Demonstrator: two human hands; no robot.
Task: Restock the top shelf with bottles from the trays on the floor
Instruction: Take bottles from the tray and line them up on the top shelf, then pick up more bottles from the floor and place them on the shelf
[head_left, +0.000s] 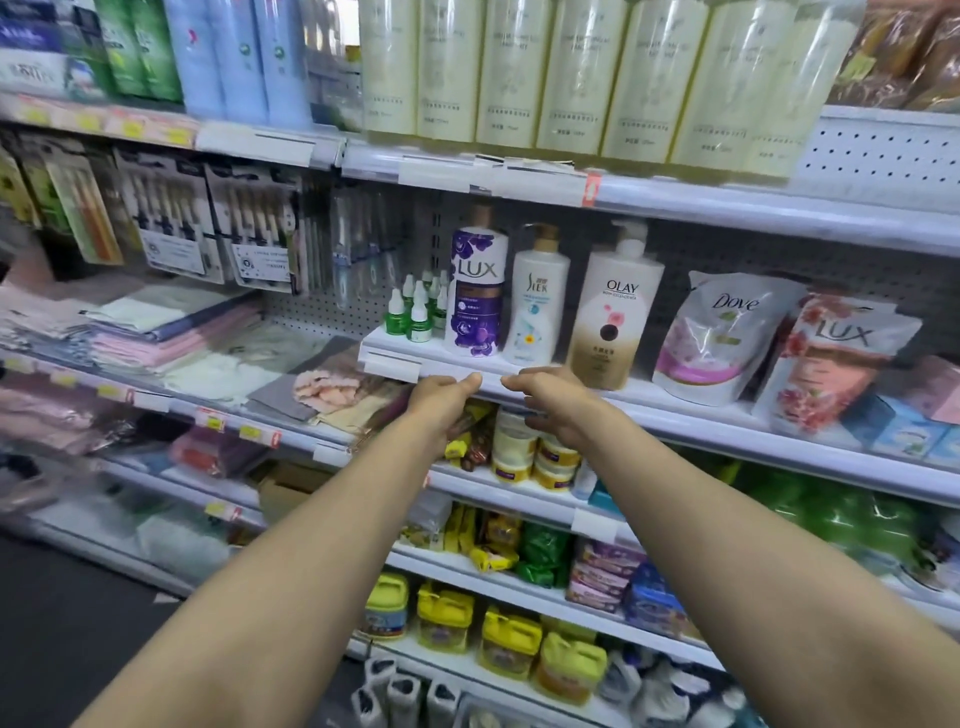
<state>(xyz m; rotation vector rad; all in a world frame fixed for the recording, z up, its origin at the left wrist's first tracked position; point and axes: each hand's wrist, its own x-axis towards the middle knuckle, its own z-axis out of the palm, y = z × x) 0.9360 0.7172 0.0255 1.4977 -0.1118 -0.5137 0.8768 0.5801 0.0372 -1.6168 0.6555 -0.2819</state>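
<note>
1. Landmark: the purple bottle (478, 291) standing on a middle shelf (675, 410); every place below is given from it.
2. The left hand (441, 397) is just below and slightly left of the purple bottle, in front of the shelf edge. Its fingers are loosely curled, rather narrow, and hold nothing.
3. The right hand (556, 405) is below and to the right of the purple bottle, close to the left hand but apart from it. Its fingers are also relaxed, half curled and empty; whether they touch the shelf edge I cannot tell.
4. Both arms reach forward together, probably to tidy stock or to free the hands for the next bottle.
5. Right of the purple bottle stand a white bottle (537, 306) and a cream pump bottle (610, 317), upright with labels facing out so shoppers can read them.
6. The task's goods: a row of pale yellow bottles (571, 73) packed side by side on the top shelf (779, 202), directly above the purple bottle. Bare shelf shows to the right of that row, so restocking looks unfinished.
7. The trays on the floor are not in view.
</note>
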